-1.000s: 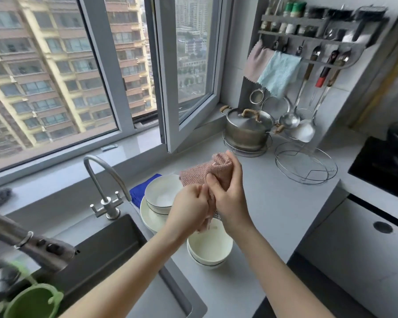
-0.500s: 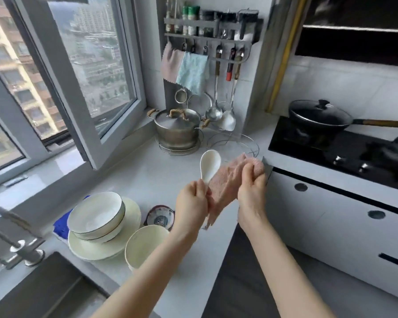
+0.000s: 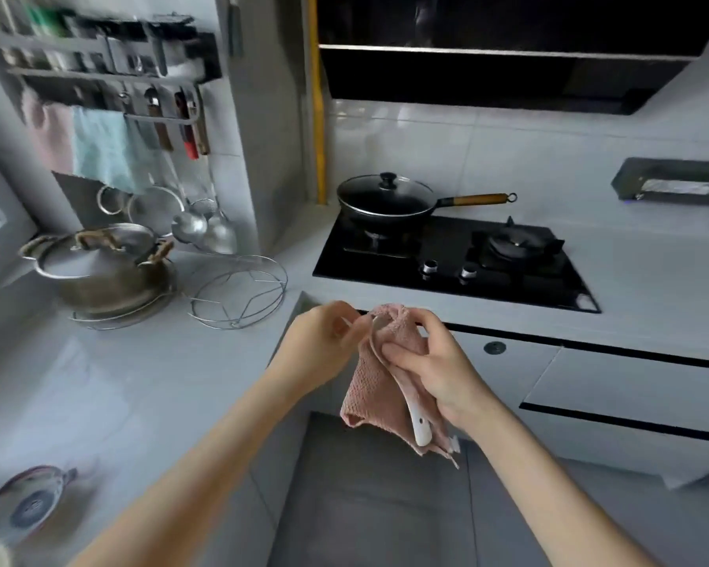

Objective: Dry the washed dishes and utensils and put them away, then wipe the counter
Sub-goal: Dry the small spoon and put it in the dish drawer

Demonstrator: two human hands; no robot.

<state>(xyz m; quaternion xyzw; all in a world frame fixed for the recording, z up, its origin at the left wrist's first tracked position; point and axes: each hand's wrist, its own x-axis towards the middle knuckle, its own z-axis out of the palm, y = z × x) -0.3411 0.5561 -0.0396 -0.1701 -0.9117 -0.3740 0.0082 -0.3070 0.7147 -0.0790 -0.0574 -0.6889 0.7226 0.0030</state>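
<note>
A pink waffle-weave cloth (image 3: 375,396) hangs in front of the counter corner, wrapped round a white ceramic spoon (image 3: 419,428). Only the spoon's handle end shows below the cloth; its bowl is hidden inside the folds. My right hand (image 3: 434,370) grips the cloth and spoon together, fingers curled over them. My left hand (image 3: 324,345) pinches the cloth's top edge near the spoon's covered bowl. A small patterned dish (image 3: 27,503) lies on the grey counter (image 3: 99,394) at the lower left.
A steel pot (image 3: 99,263) and a wire trivet (image 3: 238,290) stand at the back left, below a wall rack (image 3: 111,59) with hung towels and ladles. A lidded black pan (image 3: 385,196) sits on the gas hob (image 3: 459,259). Grey drawers (image 3: 631,386) run under the hob.
My view has swung right, from the sink and bowls to the hob. The spoon, held up bare in my left hand half a second ago, is now wrapped in the cloth in my right hand.
</note>
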